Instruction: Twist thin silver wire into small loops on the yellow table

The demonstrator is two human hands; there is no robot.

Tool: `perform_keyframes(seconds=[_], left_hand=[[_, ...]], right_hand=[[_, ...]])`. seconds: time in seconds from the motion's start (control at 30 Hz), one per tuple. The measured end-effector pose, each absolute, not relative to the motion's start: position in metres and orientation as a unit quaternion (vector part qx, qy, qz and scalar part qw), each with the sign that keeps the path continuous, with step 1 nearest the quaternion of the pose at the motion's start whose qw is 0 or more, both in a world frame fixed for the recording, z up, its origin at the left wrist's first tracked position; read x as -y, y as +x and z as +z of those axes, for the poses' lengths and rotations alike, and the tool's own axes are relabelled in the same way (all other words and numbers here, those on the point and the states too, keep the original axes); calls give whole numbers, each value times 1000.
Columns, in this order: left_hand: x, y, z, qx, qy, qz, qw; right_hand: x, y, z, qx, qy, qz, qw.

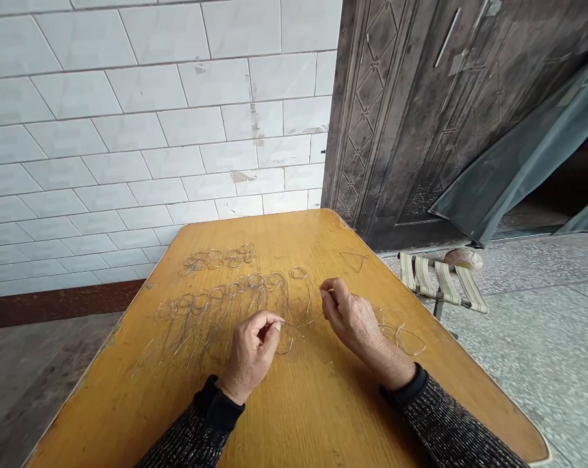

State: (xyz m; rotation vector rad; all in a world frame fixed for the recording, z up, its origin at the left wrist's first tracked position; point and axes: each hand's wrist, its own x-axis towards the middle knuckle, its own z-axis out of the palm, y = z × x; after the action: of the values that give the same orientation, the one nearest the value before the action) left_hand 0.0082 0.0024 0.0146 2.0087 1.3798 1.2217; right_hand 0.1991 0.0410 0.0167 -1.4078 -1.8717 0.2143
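My left hand [252,351] rests on a yellow wooden table [294,416], thumb and forefinger pinched on a thin wire [298,322]. My right hand [349,318] pinches the other end of that wire a little above the tabletop. A row of bent wire pieces with looped heads [216,309] lies just beyond my left hand. A smaller cluster of wire loops [218,259] sits farther back. More loose wire [401,331] lies to the right of my right wrist.
A white tiled wall [128,130] stands behind the table. A dark metal door [420,117] is at the back right. A small striped folding stool [440,276] stands on the speckled floor right of the table.
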Motion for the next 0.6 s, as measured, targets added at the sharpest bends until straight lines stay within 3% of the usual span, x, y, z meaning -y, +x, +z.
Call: perform_keyframes(seconds=[0.3,0.47,0.6], left_hand=[[-6,7,11,-502,699,453,234],[-6,9,12,-510,692,457,231],[-9,5,12,-524,695,460,177]], right_hand=[[-50,199,24,472,-423,496,594],[-53,196,21,402,-383,551,623],[-54,200,19,455,-418,482,621]])
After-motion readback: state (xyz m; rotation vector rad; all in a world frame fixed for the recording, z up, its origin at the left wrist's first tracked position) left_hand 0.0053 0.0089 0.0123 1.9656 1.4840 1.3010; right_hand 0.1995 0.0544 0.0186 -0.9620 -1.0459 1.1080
